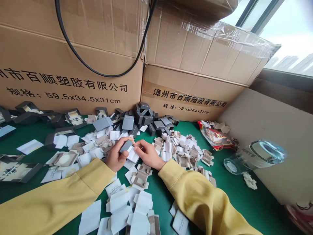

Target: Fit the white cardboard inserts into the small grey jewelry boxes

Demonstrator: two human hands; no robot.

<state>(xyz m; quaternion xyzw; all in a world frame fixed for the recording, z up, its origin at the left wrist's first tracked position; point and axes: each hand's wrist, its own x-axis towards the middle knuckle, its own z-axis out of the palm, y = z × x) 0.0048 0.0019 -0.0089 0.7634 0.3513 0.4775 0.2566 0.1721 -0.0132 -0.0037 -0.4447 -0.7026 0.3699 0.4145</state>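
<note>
Near the middle of the table, my left hand (118,154) is closed around a small dark grey box (125,146). My right hand (148,154) meets it from the right, its fingers bent at the box's far edge; whether they grip the box or a piece of white card is hidden. White folded card inserts (133,155) lie just below and between the hands. A grey-brown card insert (141,176) rests on the table in front of my right wrist.
Dark grey boxes (144,114) are heaped against large cardboard cartons (186,75). White card pieces (181,147) cover much of the green table (220,182). At right are a red snack packet (217,137), a clear bottle (254,156) and crumpled tissue (249,181). A black cable (107,75) hangs in front.
</note>
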